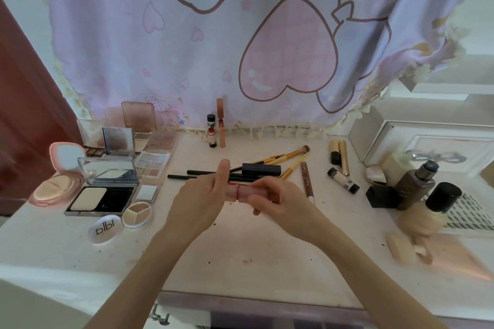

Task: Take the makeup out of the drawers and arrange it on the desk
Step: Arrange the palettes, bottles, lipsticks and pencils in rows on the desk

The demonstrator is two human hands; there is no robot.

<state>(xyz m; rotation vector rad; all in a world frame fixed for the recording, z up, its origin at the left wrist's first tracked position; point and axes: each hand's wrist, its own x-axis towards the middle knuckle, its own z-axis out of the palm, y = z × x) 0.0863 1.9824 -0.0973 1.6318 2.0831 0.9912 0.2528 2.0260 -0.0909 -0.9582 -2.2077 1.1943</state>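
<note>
Both hands meet above the middle of the white desk (240,248), sharing one pink cylindrical makeup tube (238,192) held level in the air: the left hand (203,195) wraps its fingers round the tube's left end with the thumb raised straight up, and the right hand (275,199) curls its fingers round the right end. A seam shows between the tube's two halves, just between the hands. Behind them on the desk lie several thin black pencils (203,174), a dark rectangular lipstick case (261,169), and yellow-handled makeup brushes (290,155), at least three, fanned together. To the left are grouped one round pink powder compact with its mirror lid up (57,184), one black-and-silver rectangular pressed-powder compact, open (103,195), one round three-shade concealer pot (137,214), one round white lid printed with black letters (105,229), and several eyeshadow palettes (152,163) whose exact count is hard to tell. At the back, against the lilac cloth printed with pink heart balloons (213,48), stand two items: a small dark-capped bottle (211,131) and a tall peach tube (220,123). To the right lie two gold tubes (340,155), one white tube with black ends (343,180) and one slim glittery brown stick (307,181); farther right stand a black cube-shaped cap (381,196), a brown pump bottle (417,184) and a beige bottle with a round black cap (433,208).
</note>
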